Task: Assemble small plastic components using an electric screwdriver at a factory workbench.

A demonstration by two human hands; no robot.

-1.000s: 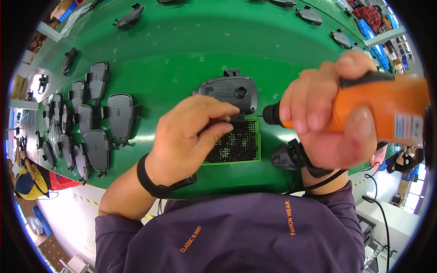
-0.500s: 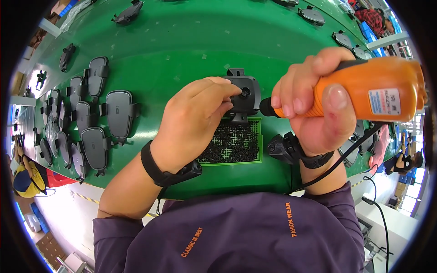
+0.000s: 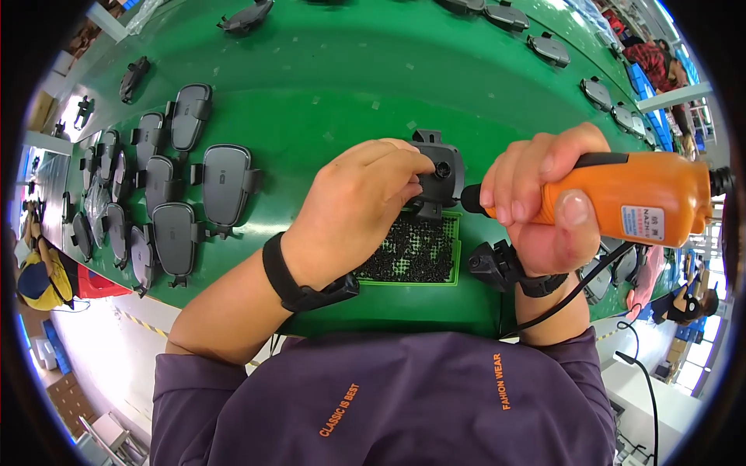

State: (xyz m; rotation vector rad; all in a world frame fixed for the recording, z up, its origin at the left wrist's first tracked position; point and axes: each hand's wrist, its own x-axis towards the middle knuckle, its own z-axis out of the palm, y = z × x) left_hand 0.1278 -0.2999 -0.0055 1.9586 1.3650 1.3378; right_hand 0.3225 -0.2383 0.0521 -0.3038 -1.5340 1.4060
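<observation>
In front of me lies a dark phone holder [image 3: 446, 186] with a round black socket on its upturned side. My left hand [image 3: 365, 203] is over its left part, the fingers pinched together beside the socket. Whatever sits between those fingertips is too small or hidden to make out. My right hand [image 3: 536, 194] is wrapped round an orange electric screwdriver [image 3: 660, 198], held nearly level. Its black nose points left, close to the holder's right edge. A green tray [image 3: 457, 260] full of small black screw-like parts stands just on my side of the holder, partly behind my left hand.
Several dark phone holders [image 3: 227, 186] lie on the green table [image 3: 311, 101] at the left, and more along the far edge and right. A black cable [image 3: 575, 293] hangs from the screwdriver past my right wrist. Other people [image 3: 43, 279] are at both sides.
The view has shifted slightly. The screwdriver's rear end and my right hand have come lower, toward me. My left hand stays pinched beside the socket.
</observation>
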